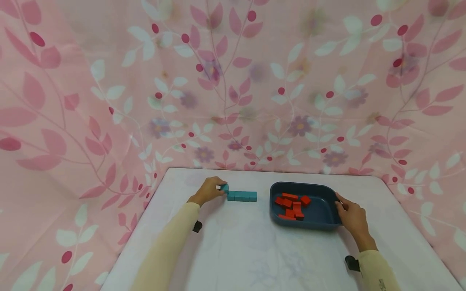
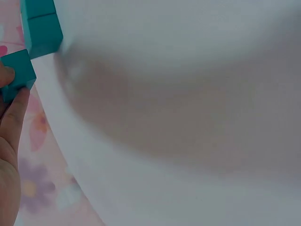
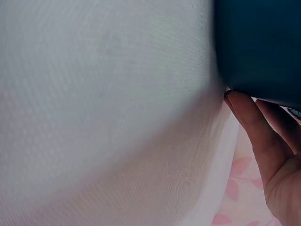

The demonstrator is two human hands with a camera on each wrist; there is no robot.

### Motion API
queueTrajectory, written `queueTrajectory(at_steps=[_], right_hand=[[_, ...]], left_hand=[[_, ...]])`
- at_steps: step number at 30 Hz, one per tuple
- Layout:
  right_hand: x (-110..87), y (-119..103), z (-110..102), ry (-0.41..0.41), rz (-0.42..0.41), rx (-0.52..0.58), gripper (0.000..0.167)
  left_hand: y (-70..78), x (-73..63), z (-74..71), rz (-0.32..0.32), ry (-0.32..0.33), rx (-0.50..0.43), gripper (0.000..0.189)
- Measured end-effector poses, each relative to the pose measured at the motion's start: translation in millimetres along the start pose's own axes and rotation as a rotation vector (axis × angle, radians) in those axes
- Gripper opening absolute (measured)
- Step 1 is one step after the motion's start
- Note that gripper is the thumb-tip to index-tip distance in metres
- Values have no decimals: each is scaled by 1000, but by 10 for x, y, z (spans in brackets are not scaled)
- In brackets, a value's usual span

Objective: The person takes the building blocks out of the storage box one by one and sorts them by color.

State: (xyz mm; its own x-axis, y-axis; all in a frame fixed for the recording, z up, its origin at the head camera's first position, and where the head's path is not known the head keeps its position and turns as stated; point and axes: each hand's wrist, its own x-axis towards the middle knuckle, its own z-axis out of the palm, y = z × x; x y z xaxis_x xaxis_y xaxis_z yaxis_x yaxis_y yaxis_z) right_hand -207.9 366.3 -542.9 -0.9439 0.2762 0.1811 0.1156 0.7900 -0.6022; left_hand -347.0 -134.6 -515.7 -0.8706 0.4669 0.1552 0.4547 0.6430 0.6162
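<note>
On the white-covered table (image 1: 233, 246), toward its far edge, a short row of teal blocks (image 1: 242, 196) lies end to end. At the row's left end the person's left hand (image 1: 208, 190) pinches one more teal block (image 1: 224, 188) between thumb and fingers (whether it touches the row, I can't tell). Over to the right sits a dark blue tray (image 1: 322, 208), set apart from the row; red blocks (image 1: 297, 207) lie jumbled in its left half, some overlapping. The right hand (image 1: 353, 218) grips the tray's right end, fingers bent at the rim. Both arms wear pale yellow sleeves (image 1: 167, 244), and pink floral cloth (image 1: 233, 89) hangs behind the table.
</note>
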Motion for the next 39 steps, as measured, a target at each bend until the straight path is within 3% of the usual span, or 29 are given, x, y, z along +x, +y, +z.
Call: queueTrajectory(at_steps=[6,11,23,39], right_hand=[[-7,7,-13,0,16,9,44],[-6,1,-18,6,13,8,44],[7,9,4,31,-25,9,43],[-17,-41,-7,39,-15,7,42]], left_hand=[[-77,-83,1,-15,-3,18,37],[-78,-112,36,-32,-44,34,37],[-118,-77,132,-131,-102,33,37],[-82,-92,143,-165,-87,20,39]])
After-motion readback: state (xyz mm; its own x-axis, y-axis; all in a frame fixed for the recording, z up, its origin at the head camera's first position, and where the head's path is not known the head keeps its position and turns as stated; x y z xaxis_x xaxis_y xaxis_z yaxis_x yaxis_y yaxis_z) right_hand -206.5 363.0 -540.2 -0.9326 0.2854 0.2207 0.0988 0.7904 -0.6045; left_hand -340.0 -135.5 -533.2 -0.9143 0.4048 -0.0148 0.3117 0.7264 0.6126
